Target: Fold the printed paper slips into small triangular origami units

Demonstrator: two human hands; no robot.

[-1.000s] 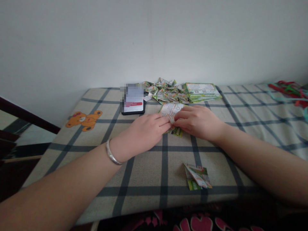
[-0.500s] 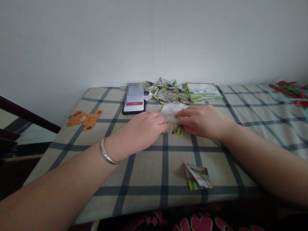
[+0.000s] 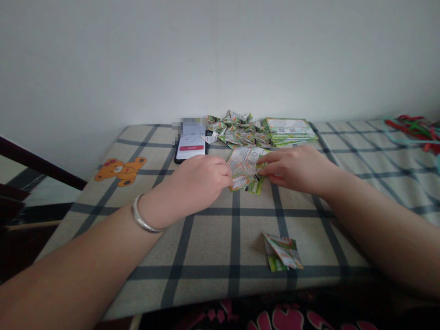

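Observation:
Between my hands a printed green-and-white paper sheet (image 3: 242, 161) lies on the tablecloth, its near part folded over at a slant. My left hand (image 3: 201, 181), with a silver bangle at the wrist, has its fingers closed at the sheet's left edge; the fingertips are partly hidden. At the right edge, the fingers and thumb of my right hand (image 3: 295, 168) pinch the paper. Closer to me lies a small folded piece of the same kind of printed paper (image 3: 283, 252).
Behind the sheet sits a heap of folded paper pieces (image 3: 237, 130), beside a flat stack of printed sheets (image 3: 290, 130). A phone (image 3: 190, 149) rests left of the heap. A bear cutout (image 3: 122, 171) lies at the left; red and green strips (image 3: 415, 128) lie far right.
My hands have moved apart, the left one to the left and the right one slightly right. More of the printed sheet shows between them.

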